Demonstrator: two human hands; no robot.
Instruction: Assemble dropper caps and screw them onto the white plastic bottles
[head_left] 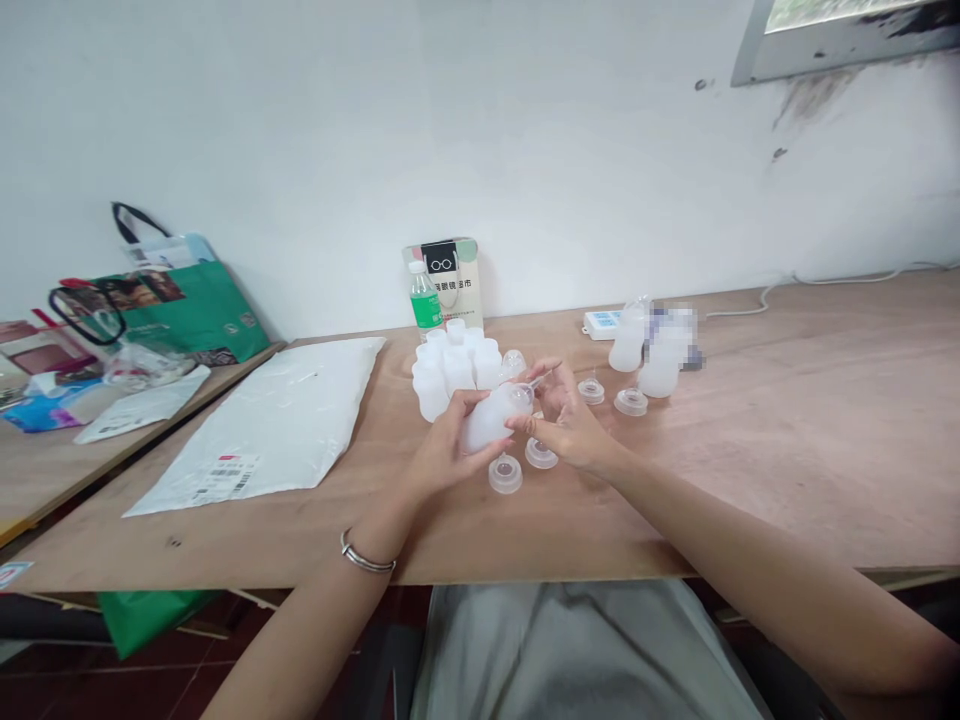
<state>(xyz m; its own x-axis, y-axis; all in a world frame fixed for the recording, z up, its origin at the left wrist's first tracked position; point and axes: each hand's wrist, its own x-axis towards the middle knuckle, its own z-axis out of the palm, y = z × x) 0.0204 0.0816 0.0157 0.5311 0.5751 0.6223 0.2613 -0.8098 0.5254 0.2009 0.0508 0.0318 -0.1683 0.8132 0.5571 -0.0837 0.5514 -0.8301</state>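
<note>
Tilted to the right, a frosted white baby bottle (487,422) is held just above the table. My left hand (448,452) is closed round its body. At its top, my right hand (571,425) has thumb and fingers closed on a clear bottle top (523,394); the fingers partly hide this piece. Below the hands lie a clear nipple ring (505,474) and a second nipple ring (541,454). Behind the held bottle stands a cluster of open white bottles (454,365), with a clear dome cap (514,363) beside it.
To the right are nipple rings (631,402) and two bottles (628,338), near a small white box (600,325). A white mailing bag (285,410) lies left. Behind stand a green-labelled drink bottle (426,305) and a paper bag (466,285). The table's front edge (525,580) is near my lap.
</note>
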